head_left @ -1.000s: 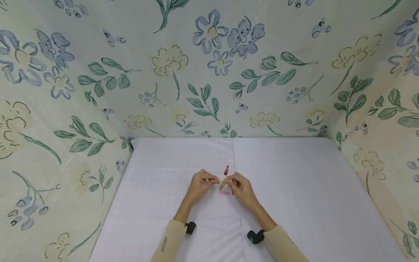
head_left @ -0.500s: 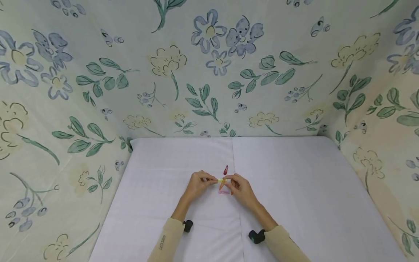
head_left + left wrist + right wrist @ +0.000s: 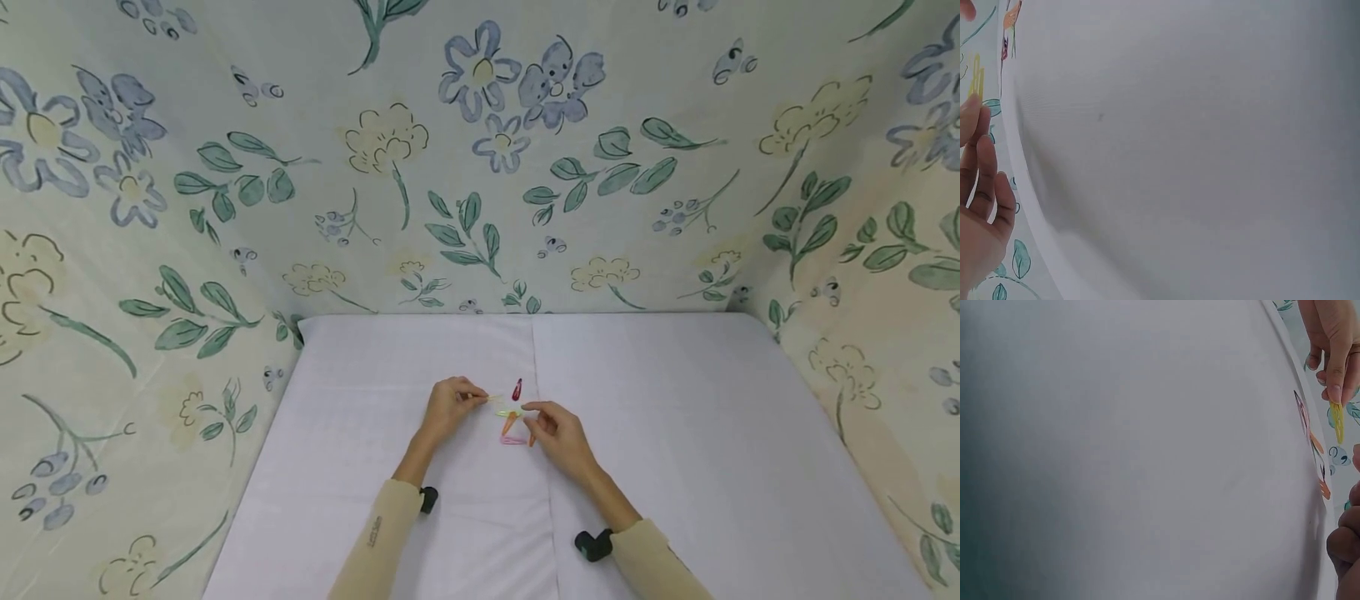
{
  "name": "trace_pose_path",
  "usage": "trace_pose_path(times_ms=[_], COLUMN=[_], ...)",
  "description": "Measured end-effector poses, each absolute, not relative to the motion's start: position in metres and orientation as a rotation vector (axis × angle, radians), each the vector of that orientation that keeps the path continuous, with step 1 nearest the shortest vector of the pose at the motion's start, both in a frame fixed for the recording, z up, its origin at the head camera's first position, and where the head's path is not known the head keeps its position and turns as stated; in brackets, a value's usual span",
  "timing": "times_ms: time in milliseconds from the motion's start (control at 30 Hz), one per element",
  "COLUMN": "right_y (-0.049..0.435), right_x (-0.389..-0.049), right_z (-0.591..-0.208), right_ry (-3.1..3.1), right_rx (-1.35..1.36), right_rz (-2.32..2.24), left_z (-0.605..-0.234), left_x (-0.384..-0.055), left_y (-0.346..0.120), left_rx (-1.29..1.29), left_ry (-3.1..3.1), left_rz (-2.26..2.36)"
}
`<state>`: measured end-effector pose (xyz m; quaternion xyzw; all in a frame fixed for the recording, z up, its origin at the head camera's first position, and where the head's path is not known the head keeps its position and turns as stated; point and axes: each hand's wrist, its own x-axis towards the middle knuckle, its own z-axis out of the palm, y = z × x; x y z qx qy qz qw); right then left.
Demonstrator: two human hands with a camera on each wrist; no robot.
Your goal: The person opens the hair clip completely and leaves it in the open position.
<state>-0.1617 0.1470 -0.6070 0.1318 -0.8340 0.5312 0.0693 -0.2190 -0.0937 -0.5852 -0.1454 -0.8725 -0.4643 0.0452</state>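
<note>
- One yellow clip [image 3: 982, 80] pinched between thumb and index finger of the left hand [image 3: 452, 408], raised off the white cloth [image 3: 660, 400]; its free end points toward the right hand [image 3: 557, 432].
- Right hand: thumb and index finger apart, other fingers loosely curled; no clip seen between the tips.
- Yellow-green clip [image 3: 507, 413] on the cloth, between the hands, at the upper end of a slanted orange clip [image 3: 509, 424].
- Pink clip [image 3: 513, 441] lies crosswise, nearer the wearer.
- Second orange piece [image 3: 532, 438] partly covered by the right fingers; contact cannot be told.
- Red clip [image 3: 517, 389] farthest from the wearer.
</note>
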Motion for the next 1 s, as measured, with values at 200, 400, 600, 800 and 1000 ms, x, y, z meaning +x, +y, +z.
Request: trace_pose_path(times_ms=[200,400,600,800,1000], right_y=[0.152,0.153,0.155,0.156,0.155], right_x=[-0.162,-0.164,-0.168,-0.167,-0.167], right_z=[-0.613,-0.614,-0.618,-0.618,-0.618], right_ry=[-2.540,-2.601,-2.619,-2.642,-2.655], right_rx=[0.320,0.272,0.242,0.213,0.193], right_rz=[1.646,1.679,1.667,1.678,1.677], left_z=[-0.586,-0.594,-0.591,-0.590,-0.592], left_x=[-0.233,-0.249,-0.255,-0.257,-0.259], left_y=[-0.088,-0.086,-0.080,-0.079,-0.079], left_rx=[-0.389,-0.360,-0.319,-0.283,-0.274], left_ry=[-2.731,-2.773,-2.785,-2.793,-2.801], left_rz=[-1.257,-1.118,-1.108,-1.113,-1.108])
